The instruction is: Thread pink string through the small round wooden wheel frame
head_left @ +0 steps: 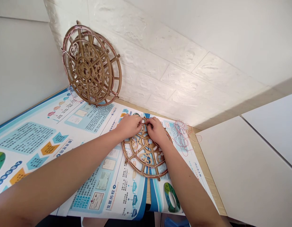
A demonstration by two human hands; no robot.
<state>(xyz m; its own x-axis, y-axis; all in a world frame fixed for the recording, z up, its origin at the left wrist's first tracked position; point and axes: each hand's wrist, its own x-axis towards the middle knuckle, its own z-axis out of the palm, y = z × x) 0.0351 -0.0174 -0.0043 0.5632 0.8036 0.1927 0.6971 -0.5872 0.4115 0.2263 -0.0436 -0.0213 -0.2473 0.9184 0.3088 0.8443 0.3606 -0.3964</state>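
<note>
A laser-cut wooden wheel (143,156) with a spoked, ornate fretwork centre lies flat on a printed poster (27,138). My left hand (129,126) and my right hand (156,130) both rest at the wheel's far rim, their fingertips pinched close together on thin pink thread (183,135). The thread runs off to the right in a loose tangle. My hands hide the top of the wheel, so the exact hold is hard to see.
A similar stacked wooden wheel assembly (91,64), strung with thread, leans against the white brick-textured wall (160,47) beyond the poster. The light wooden table edge (205,170) runs along the right, beside a white panel (250,167).
</note>
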